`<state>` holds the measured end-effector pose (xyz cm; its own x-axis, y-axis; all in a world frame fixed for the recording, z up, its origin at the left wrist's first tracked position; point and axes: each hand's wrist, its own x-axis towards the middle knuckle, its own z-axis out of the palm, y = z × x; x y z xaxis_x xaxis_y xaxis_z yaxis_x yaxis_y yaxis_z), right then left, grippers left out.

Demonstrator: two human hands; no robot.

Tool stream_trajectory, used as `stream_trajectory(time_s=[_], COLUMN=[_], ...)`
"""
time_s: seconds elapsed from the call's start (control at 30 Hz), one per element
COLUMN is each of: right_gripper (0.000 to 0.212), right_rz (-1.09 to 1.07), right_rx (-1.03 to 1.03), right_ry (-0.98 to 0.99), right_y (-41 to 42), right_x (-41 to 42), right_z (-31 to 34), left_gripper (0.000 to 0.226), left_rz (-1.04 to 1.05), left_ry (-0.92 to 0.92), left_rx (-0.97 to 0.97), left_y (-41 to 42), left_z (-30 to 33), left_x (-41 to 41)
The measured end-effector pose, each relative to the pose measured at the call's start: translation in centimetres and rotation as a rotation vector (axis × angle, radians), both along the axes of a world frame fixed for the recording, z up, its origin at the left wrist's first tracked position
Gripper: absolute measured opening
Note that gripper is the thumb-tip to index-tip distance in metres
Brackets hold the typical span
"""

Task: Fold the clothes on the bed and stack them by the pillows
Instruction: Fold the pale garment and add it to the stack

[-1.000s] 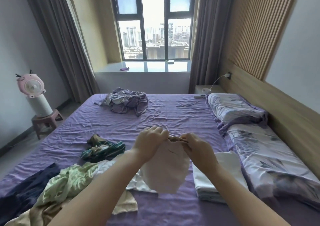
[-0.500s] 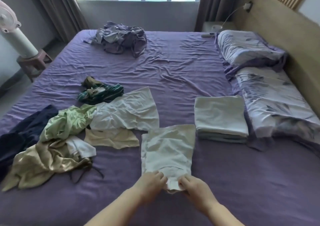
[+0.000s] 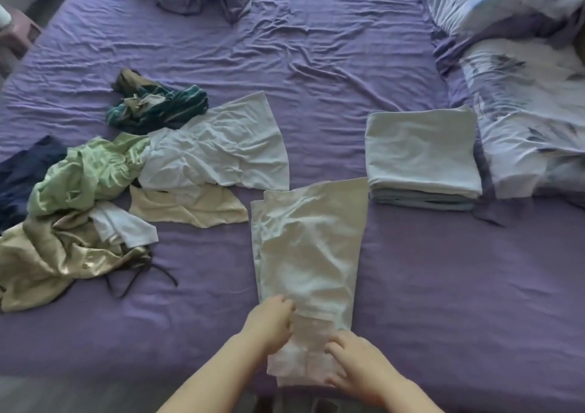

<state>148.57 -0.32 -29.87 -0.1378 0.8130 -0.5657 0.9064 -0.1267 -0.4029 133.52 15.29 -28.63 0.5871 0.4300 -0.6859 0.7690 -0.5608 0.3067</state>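
Both my hands on the white garment [image 3: 308, 254] at the bottom centre of the frame.

It lies in a long strip on the purple bed [image 3: 316, 64]. My left hand [image 3: 270, 320] has its fingers curled onto the left edge, and my right hand [image 3: 354, 362] lies spread flat on the near end (pressing, not pinching). The folded stack [image 3: 421, 156] sits at centre right, against the pillows [image 3: 522, 105]; the unfolded pile [image 3: 79, 210] is at left.
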Motion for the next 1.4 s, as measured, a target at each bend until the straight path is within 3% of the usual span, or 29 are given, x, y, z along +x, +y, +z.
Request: stream_trajectory(time_s=[0.27, 0.4, 0.5, 0.57, 0.67, 0.8, 0.87, 0.93, 1.0, 1.1, 1.2, 1.3, 1.4], right_gripper=[0.054, 0.059, 0.063, 0.065, 0.063, 0.066, 0.07, 0.064, 0.068, 0.076, 0.075, 0.078, 0.084], right_rz=[-0.209, -0.297, -0.359, -0.387, -0.404, -0.452, -0.503, -0.492, -0.424, -0.317, -0.336, -0.59, -0.905], right_rx=[0.19, 0.185, 0.181, 0.174, 0.178, 0.183, 0.214, 0.198, 0.2, 0.248, 0.423, 0.591, 0.539], right_ry=[-0.108, -0.191, -0.211, -0.23, -0.272, -0.296, -0.296, -0.292, -0.292, -0.296, -0.285, -0.203, -0.01], right_y=[8.2, 11.5, 12.7, 13.0, 13.1, 14.4, 15.4, 16.2, 17.1, 18.5, 18.7, 18.1, 18.7], right_x=[4.7, 6.2, 6.6, 6.8, 7.0, 7.9, 8.8, 9.5, 9.7, 9.6, 10.2, 11.3, 12.3], right_z=[-3.7, -6.7, -8.0, -8.2, -8.1, -8.3, -8.6, -9.4, -10.2, -10.1, -10.2, -10.4, -9.6], left_gripper=[0.049, 0.055, 0.045, 0.026, 0.015, 0.017, 0.029, 0.053, 0.067, 0.055, 0.07, 0.077, 0.078], left_rz=[0.399, 0.745, 1.067, 1.137, 1.091, 1.031, 0.957, 0.705, 0.322, 0.001, 0.082, 0.097, 0.084], left_ry=[-0.116, -0.188, -0.326, -0.363, -0.252, -0.104, -0.097, -0.168, -0.299, -0.383, -0.264, -0.202, -0.066], left_rx=[0.177, 0.252, 0.135, 0.098, 0.246, 0.351, 0.464, 0.637, 0.734, 0.62, 0.547, 0.532, 0.434], left_y=[6.9, 9.2, 10.9, 11.4, 11.3, 11.8, 12.3, 12.6, 12.6, 12.9, 13.4, 13.6, 13.9], left_z=[-4.6, -6.9, -7.8, -7.8, -7.7, -8.2, -8.3, -8.4, -8.9, -10.2, -12.9, -14.3, -13.6], left_x=[3.6, 5.7, 6.2, 5.9, 4.9, 4.8, 5.2, 5.8, 7.2, 9.8, 9.5, 8.7, 9.5])
